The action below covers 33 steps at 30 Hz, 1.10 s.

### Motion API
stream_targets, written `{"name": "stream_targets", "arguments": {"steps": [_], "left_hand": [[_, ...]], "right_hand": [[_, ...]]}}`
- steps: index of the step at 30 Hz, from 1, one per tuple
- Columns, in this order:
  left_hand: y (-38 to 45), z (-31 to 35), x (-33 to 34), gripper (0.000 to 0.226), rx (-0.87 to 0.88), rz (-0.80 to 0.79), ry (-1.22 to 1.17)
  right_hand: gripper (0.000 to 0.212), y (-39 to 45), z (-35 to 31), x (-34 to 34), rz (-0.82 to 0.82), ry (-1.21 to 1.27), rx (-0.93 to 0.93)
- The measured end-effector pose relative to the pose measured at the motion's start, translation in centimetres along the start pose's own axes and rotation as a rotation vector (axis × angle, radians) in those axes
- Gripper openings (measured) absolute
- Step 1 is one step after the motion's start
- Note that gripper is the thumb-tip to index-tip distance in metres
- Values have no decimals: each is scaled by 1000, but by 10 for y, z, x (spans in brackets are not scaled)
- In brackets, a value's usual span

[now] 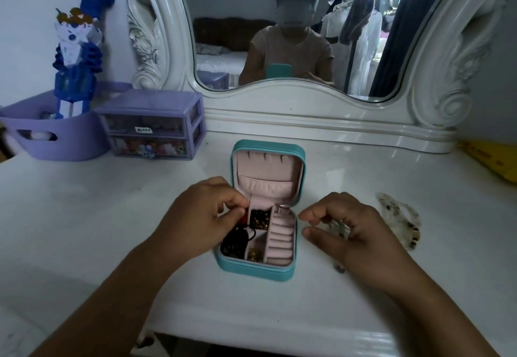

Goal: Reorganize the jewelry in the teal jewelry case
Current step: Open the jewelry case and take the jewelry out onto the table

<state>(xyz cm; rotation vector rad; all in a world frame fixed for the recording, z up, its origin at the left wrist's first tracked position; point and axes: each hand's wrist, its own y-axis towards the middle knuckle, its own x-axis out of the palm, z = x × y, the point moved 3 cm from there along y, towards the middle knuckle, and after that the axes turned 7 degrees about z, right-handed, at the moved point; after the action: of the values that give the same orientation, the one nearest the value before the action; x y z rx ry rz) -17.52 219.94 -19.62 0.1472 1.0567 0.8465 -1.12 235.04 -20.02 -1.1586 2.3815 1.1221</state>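
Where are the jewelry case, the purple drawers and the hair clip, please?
jewelry case (258, 271): head view, teal front wall.
purple drawers (151, 102): head view, top panel.
hair clip (402, 217): head view, middle of its speckled body.

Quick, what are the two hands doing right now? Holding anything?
Left hand: fingers pinched at the left compartments of the teal jewelry case; what it pinches cannot be told.
Right hand: curled loosely beside the case; holding anything cannot be told.

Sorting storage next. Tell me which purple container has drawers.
The purple box beside the mirror base: two stacked see-through drawers. The purple basket left of it is open-topped.
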Motion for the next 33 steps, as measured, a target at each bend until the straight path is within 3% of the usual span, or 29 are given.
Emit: {"name": "stream_targets", "arguments": {"steps": [6,11,13,23,28,33], "left_hand": [[2,7,8,10,-26,-64,-44],[2,14,14,41,-25,-226,72],[1,17,15,39,-6,-257,124],[-2,23,20,10,-123,-179,-66],[-1,23,22,10,-222,-81,-226],[6,38,9,14,-243,-42,-473]], "right_hand": [[18,13,-3,19,-32,-41,-48],[10,15,-2,25,-72,-52,-54],[11,14,-2,26,-82,-43,-44],[13,14,1,30,-110,-20,-22],[15,13,0,28,-94,-21,-17],[40,13,-3,20,-13,50,48]]}}
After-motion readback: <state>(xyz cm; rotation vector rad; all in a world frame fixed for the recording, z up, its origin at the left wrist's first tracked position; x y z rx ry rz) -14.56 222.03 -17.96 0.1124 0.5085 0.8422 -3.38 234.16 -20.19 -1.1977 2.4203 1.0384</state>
